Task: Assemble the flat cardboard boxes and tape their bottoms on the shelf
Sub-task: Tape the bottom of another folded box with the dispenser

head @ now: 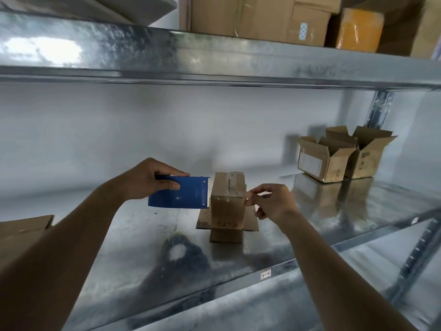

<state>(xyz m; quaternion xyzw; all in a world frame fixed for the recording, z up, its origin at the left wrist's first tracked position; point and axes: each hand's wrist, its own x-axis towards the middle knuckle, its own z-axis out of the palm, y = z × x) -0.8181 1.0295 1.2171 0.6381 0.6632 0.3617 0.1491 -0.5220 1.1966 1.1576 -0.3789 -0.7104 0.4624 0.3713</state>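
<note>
Right now the left hand (145, 179) grips a blue tape dispenser (179, 192), thumb along its top edge and fingers curled over its near face, holding it in the air just left of the box (228, 201). Its toothed end sits close against the box's upper left edge. The right hand (274, 203) has thumb and forefinger pressed together in a pinch at the box's right upper edge, apparently on the clear tape there, while its other fingers curl loosely below.

The box stands upside down near the middle of the shelf (298, 266), bottom flaps shut and facing up with a strip of tape along the seam. Its open flaps splay flat on the metal beneath it.

Toward the shelf's back right corner two more boxes (343, 155) stand side by side, touching, flaps open upward; what is inside them cannot be seen. A piece of flat cardboard (23, 231) shows at the left edge. On the upper shelf (214, 58) sit larger cartons (257, 15) and an orange parcel (358, 28).
</note>
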